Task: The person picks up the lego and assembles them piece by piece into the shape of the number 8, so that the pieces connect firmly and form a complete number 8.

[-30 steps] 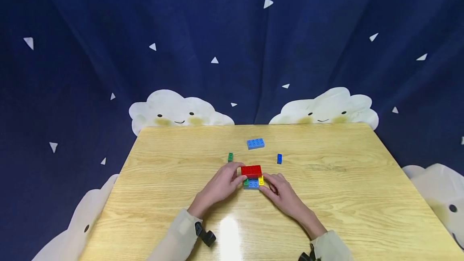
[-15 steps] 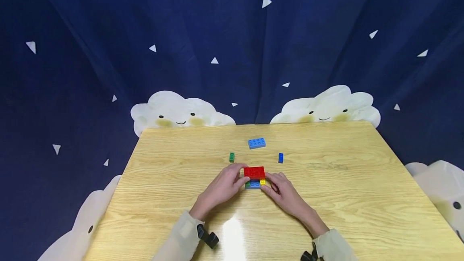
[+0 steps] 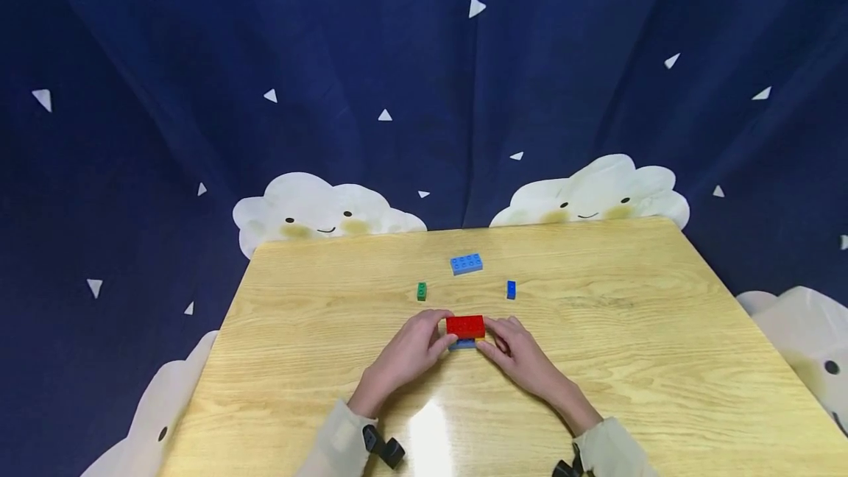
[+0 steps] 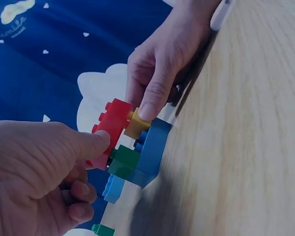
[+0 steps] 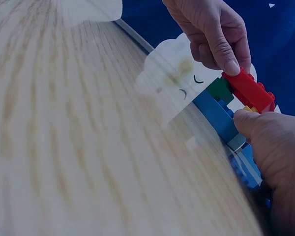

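Note:
My left hand point(image 3: 411, 348) pinches the left end of a red building brick point(image 3: 466, 327) between thumb and fingers. Beneath it, a larger blue brick point(image 4: 155, 147) lies on the table with a small green brick point(image 4: 124, 161) on one end and a small yellow brick point(image 4: 134, 129) on the other. The red brick sits tilted over these two; studs show in the gap above the yellow one. My right hand point(image 3: 520, 355) pinches the yellow brick's end, thumb on its near side, fingertips mostly hidden behind. From above, red covers the green brick and most of the yellow.
Beyond the hands on the wooden table point(image 3: 318, 293) lie a loose light blue brick point(image 3: 467, 263), a small green brick point(image 3: 421, 291) and a small dark blue brick point(image 3: 511, 290). A dark blue curtain point(image 3: 358, 43) with clouds hangs behind the table.
The red brick has come down and toward me with my left hand, covering more of the green and yellow bricks. My right hand keeps its hold at the stack's right end.

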Demonstrator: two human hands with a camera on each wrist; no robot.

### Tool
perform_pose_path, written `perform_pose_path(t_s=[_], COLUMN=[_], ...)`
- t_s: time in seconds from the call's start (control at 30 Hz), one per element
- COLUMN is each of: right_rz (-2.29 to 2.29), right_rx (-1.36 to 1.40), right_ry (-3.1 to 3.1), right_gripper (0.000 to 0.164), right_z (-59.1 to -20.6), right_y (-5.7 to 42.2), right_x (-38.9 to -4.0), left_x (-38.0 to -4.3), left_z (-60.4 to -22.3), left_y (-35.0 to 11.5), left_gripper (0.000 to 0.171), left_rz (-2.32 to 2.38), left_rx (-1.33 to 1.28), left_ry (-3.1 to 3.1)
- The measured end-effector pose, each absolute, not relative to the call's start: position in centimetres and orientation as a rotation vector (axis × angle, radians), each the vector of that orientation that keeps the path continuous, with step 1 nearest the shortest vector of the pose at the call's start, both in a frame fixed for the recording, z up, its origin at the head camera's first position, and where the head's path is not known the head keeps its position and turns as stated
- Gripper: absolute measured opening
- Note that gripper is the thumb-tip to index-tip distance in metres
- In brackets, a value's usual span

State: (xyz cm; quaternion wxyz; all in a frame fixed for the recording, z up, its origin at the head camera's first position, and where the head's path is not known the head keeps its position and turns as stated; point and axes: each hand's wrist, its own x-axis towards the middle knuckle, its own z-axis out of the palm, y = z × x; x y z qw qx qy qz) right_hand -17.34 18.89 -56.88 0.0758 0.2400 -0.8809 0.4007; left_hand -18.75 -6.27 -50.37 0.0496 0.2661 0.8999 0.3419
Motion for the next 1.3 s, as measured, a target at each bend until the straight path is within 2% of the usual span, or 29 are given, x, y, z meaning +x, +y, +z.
perform_pose_path(t_s=[0.27, 0.5, 0.87, 1.3], right_rz=[1.236, 1.417, 1.34, 1.361], right_rx=[0.709, 0.736, 0.768, 0.769], right_ry=[-2.633, -2.544, -2.48, -2.405], right_gripper=[0.042, 0.048, 0.04, 0.043], right_z=[-57.2, -57.2, -56.2, -56.3], right_y=[18.9, 18.8, 19.0, 18.5], right_x=[-17.0, -17.1, -17.3, -18.2], left_x=[-18.6, -18.4, -18.4, -19.0], left_z=[-50.9, -51.2, -51.3, -51.2], left_y=[-6.3, -6.4, -6.1, -6.5], left_gripper=[0.032, 0.03, 0.036, 0.034], left_rz=[1.038, 1.034, 1.022, 1.079], left_rx=[0.873, 0.885, 0.869, 0.891], left_ry=[2.785, 2.809, 2.796, 2.781])
